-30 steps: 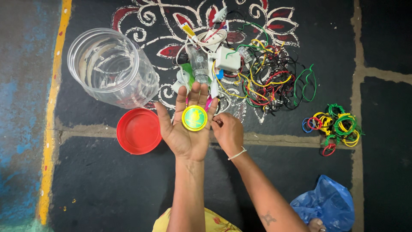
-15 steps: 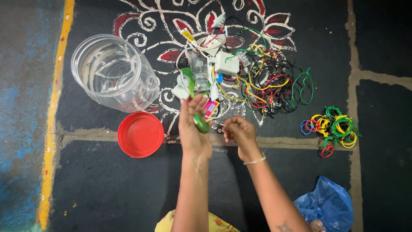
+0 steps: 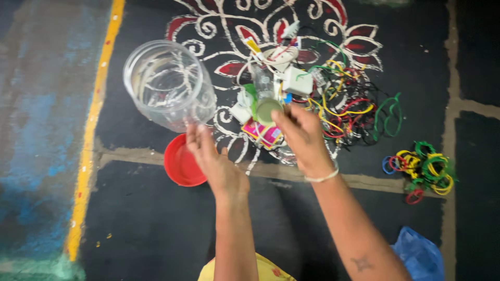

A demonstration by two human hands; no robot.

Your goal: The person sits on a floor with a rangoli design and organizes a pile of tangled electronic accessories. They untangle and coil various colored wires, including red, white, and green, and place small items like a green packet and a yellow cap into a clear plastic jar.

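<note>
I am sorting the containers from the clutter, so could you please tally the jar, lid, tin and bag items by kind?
Clear jar: 1
Red lid: 1
Round tin, held in the right hand: 1
Blue bag: 1
Total: 4
The left hand reaches toward the jar, empty.

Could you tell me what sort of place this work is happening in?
Probably the floor of a home or its doorstep: dark stone slabs with a painted floral pattern, and a clear jar and tangled wires lying directly on it.
</note>
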